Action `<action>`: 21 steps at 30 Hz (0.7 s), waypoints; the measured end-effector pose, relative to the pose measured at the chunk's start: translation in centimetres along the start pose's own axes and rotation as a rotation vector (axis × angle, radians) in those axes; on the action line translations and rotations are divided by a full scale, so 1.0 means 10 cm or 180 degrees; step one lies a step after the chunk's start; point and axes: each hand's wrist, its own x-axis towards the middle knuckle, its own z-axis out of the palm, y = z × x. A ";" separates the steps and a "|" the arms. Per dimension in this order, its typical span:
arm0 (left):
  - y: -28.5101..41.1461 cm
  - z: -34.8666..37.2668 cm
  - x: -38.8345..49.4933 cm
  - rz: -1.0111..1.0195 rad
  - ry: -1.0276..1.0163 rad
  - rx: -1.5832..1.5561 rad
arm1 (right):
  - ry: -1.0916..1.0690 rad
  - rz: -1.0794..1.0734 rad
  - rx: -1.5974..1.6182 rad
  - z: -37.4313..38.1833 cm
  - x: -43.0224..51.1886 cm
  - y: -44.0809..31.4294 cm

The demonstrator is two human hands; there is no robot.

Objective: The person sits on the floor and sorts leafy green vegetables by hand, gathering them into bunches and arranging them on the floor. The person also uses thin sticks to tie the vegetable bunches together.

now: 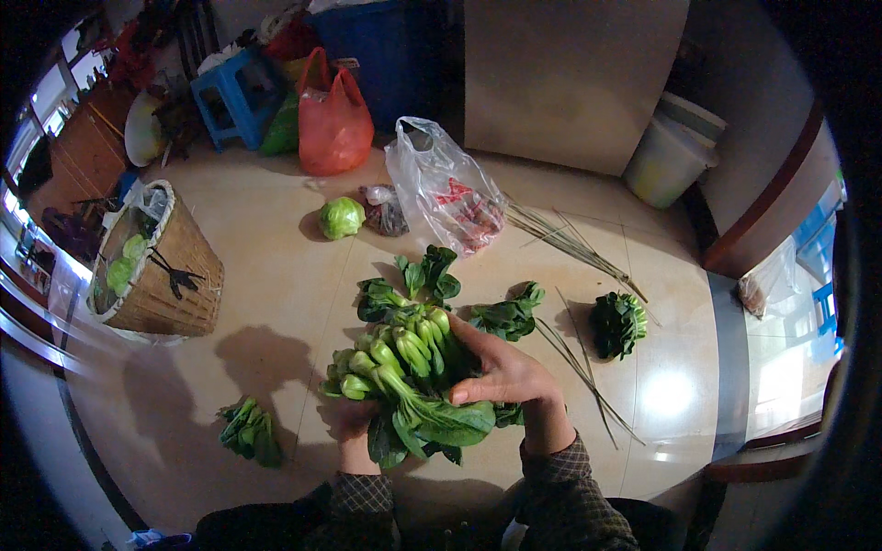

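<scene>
A bunch of bok choy (413, 351) with pale green stems and dark leaves is held above the tiled floor. My left hand (358, 420) supports it from below and is mostly hidden by the leaves. My right hand (506, 368) grips the bunch's right side, thumb and fingers spread around it. Loose leafy greens (506, 313) lie beyond and beside the bunch. A bundled clump of greens (617, 325) lies at the right, and a smaller heap of greens (251, 432) at the lower left. Dry straw-like stalks (575, 248) lie at the upper right, with thinner ones (586, 382) nearer me.
A woven basket (182, 275) holding cabbages stands left. Ahead are a round cabbage (342, 218), a dark bagged item (387, 217), a clear plastic bag (441, 165), a red bag (334, 127) and a blue stool (231, 96). A pale bucket (668, 162) stands by the wall.
</scene>
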 end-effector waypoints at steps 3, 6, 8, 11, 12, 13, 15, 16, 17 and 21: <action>0.00 0.01 0.01 0.0013 -0.0016 0.0047 | -0.0116 0.0152 -0.0549 -0.04 0.04 0.00; 0.01 0.00 0.00 0.0026 -0.0013 0.0080 | -0.0180 0.0005 -0.0774 -0.06 0.06 0.00; 0.01 0.00 0.00 0.0023 -0.0012 0.0112 | -0.0212 0.0183 -0.0793 -0.06 0.07 0.00; 0.02 0.01 -0.01 0.0015 -0.0016 0.0143 | -0.0185 0.0285 -0.1002 -0.08 0.10 0.02; 0.02 0.01 -0.01 0.0018 -0.0017 0.0159 | -0.0142 0.0394 -0.1135 -0.08 0.11 0.04; 0.02 0.02 -0.01 0.0017 -0.0027 0.0165 | -0.0132 0.0214 -0.0941 -0.07 0.11 0.05; 0.02 0.03 -0.01 0.0015 -0.0031 0.0183 | -0.0044 0.0083 -0.0705 -0.06 0.13 0.08; 0.02 0.04 -0.01 0.0019 -0.0034 0.0195 | 0.0020 0.0022 -0.0685 -0.05 0.11 0.09; 0.02 0.04 -0.02 0.0015 -0.0036 0.0209 | 0.0106 -0.0009 -0.0701 -0.03 0.10 0.11; 0.01 0.04 -0.05 -0.0008 -0.0026 0.0262 | 0.0137 0.0135 -0.0719 0.02 0.05 0.12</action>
